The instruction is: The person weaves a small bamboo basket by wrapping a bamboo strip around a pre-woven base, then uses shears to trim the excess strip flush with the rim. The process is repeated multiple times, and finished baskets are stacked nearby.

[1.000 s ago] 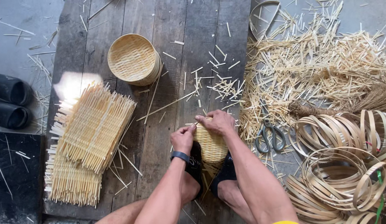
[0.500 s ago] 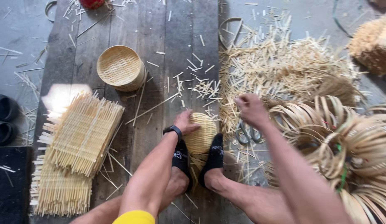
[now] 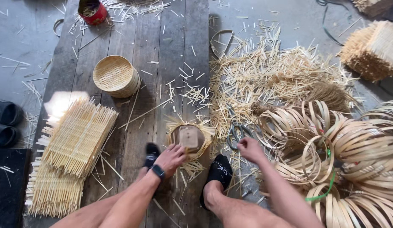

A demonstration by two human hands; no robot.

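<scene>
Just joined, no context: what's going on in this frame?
A person sits on a wooden plank floor, weaving bamboo. The left hand presses on a half-made round basket with a wooden block on it, set between the feet in black socks. The right hand reaches toward scissors beside a pile of bamboo offcuts. A finished small basket sits farther up the boards, woven mats are stacked at left, and coiled bamboo hoops lie at right.
</scene>
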